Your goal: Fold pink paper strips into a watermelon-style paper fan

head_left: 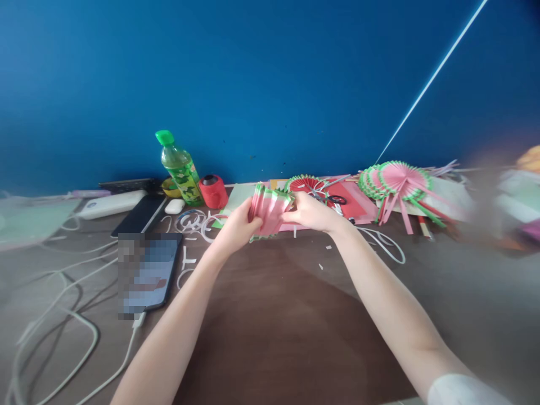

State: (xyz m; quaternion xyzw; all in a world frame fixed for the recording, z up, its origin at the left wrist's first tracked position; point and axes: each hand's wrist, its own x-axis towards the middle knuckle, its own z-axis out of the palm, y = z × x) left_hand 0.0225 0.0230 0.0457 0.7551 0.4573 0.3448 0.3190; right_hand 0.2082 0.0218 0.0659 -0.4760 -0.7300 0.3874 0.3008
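Both hands hold a pleated pink paper with green and white edges (270, 211) above the brown table (274, 315), near its far side. My left hand (237, 228) is closed on the paper's left end. My right hand (310, 212) pinches its right end. The folds are partly spread between them. Finished pink and green paper fans (396, 180) lie to the right, and a red folded fan (304, 183) lies just behind my right hand, next to scissors (333, 198).
A green bottle (179, 169), a red thread spool (213, 191), a white earbud case (174, 206), a power bank (110, 204) and a keyboard (130, 184) stand at the back left. A phone (145, 275) with a white cable (76, 337) lies left. Paper strips (386, 244) litter the table.
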